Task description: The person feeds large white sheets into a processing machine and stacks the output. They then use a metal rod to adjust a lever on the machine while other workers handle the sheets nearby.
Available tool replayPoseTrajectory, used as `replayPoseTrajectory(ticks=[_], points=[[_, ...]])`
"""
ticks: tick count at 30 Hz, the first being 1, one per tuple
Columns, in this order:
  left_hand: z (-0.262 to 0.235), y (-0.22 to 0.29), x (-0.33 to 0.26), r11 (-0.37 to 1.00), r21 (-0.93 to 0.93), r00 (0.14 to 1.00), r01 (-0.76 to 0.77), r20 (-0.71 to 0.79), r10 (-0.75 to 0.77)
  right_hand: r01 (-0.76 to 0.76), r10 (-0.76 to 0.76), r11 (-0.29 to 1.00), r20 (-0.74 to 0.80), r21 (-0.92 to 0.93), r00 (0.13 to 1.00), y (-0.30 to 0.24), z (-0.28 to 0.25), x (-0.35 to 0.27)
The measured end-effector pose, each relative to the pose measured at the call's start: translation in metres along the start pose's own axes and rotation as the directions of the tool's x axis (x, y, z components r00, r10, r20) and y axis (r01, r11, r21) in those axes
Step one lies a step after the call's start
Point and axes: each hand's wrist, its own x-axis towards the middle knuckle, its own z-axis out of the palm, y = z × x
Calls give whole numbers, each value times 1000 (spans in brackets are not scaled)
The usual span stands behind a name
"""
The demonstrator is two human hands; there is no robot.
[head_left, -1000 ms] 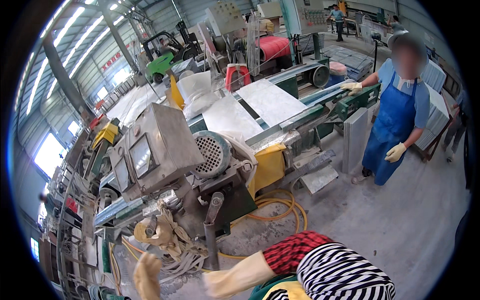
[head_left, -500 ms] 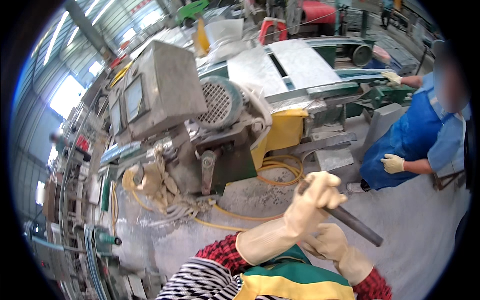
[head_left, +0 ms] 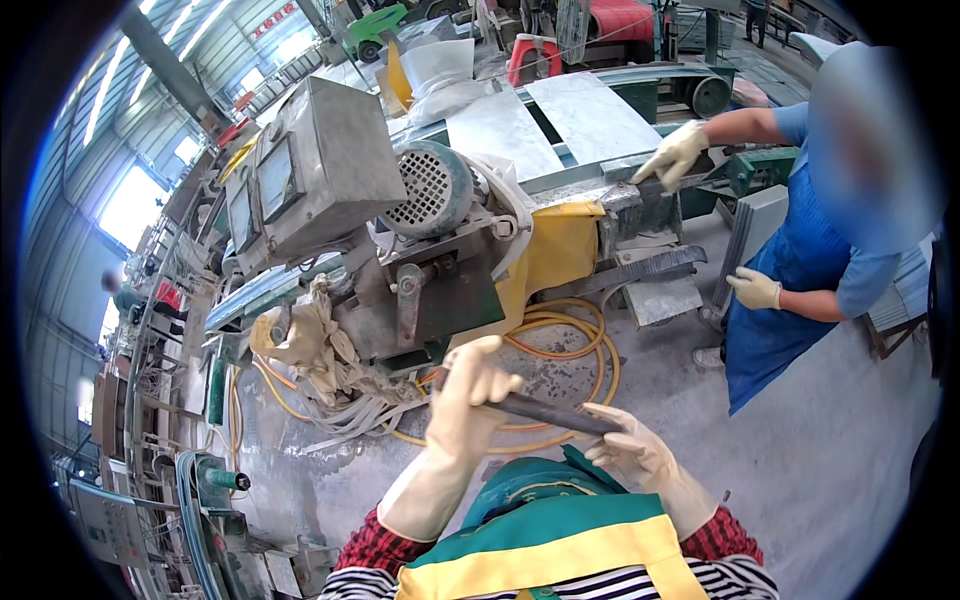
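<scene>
My left hand (head_left: 462,405), in a long cream rubber glove, is closed around one end of a dark rod-like bar (head_left: 555,412). The bar slants across in front of my chest, a little lower on the right. At its other end is my right hand (head_left: 645,458), gloved alike, with fingers above and below the bar in a loose grip. The bar's far tip rests among those fingers, so its exact contact is partly hidden. Below both hands lies my green and yellow apron (head_left: 545,560).
Ahead stands a machine with a grey control box (head_left: 340,150) and a green motor (head_left: 432,190). Yellow hoses (head_left: 590,335) coil on the floor. Pale slabs (head_left: 595,115) lie on a conveyor. At right, a co-worker in a blue apron (head_left: 770,330) stretches a gloved hand (head_left: 675,155) toward the conveyor.
My left hand has swung left with the bar, which now lies flatter. My right hand has come up to the bar's formerly free end. The co-worker's far hand has moved left, finger extended.
</scene>
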Motion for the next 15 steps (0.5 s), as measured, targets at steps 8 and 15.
replayPoseTrajectory(ticks=[8,15], points=[[-31,25,-10,995,80,986,58,-159,-45,-170,243,747,26,-643,970,42,54,55],[-71,18,-14,957,286,999,45,-39,-35,-201,261,856,63,-477,963,76,81,84]])
